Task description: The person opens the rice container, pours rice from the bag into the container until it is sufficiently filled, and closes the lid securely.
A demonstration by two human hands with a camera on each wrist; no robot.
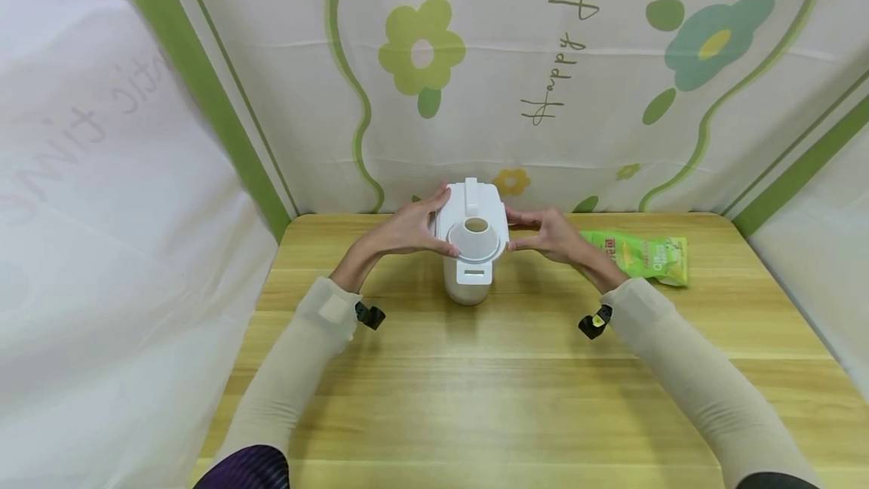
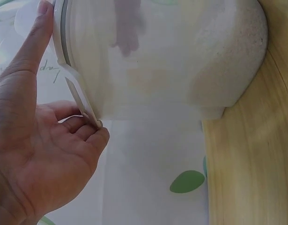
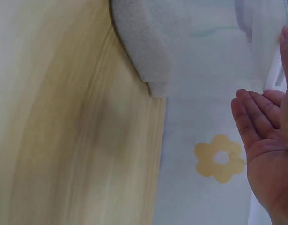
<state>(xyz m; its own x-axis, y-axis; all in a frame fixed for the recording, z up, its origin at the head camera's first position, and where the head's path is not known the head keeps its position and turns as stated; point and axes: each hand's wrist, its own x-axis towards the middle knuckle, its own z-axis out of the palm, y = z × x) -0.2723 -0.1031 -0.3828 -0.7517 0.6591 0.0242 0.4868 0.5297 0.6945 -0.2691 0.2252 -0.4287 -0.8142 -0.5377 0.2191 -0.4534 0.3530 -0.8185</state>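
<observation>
A clear storage container (image 1: 468,294) stands upright on the table, with pale grainy contents in its lower part. On top is a white lid (image 1: 490,201) with a raised bar, a round, funnel-like collar and a slotted front tab. My left hand (image 1: 409,228) grips the lid's left side, thumb toward the front and fingertips curled at the rim in the left wrist view. My right hand (image 1: 551,235) touches the lid's right edge with thumb and fingertips, its fingers fairly straight in the right wrist view.
A green printed packet (image 1: 645,255) lies on the wooden table (image 1: 462,398), behind and right of my right forearm. A white flowered curtain (image 1: 475,127) hangs along the table's back edge, and white fabric (image 1: 122,262) closes in the left side. Each wrist carries a small black camera.
</observation>
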